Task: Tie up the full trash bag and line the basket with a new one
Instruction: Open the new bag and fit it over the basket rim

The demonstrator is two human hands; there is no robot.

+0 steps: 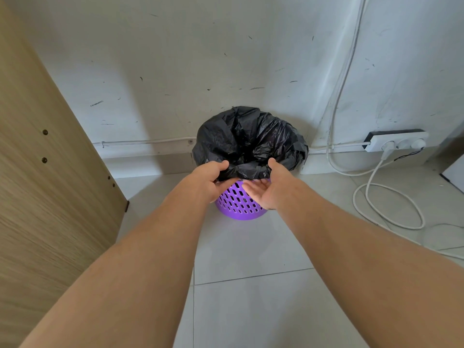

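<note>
Both hands reach out to the near rim of the basket (239, 204), a purple plastic one with slotted walls that stands on the tiled floor (251, 297) close against the white wall (200, 59). The left hand (209, 180) has its thumb on top of the folded-over edge of the black trash bag (248, 139) and its fingers curled beneath, so it pinches the plastic at the rim. The right hand (266, 189) is turned palm up, thumb raised against the bag's edge and fingers stretched nearly straight under the overhang; whether it has hold of the plastic cannot be told. The bag lines the basket, its mouth spread wide open and its edge draped over the rim all the way round.

To the left stands a wooden panel (37, 184) with small metal fittings. To the right, a white power strip (398, 141) lies by the wall with a plug in it, and white cables (371, 197) loop across the floor and run up the wall.
</note>
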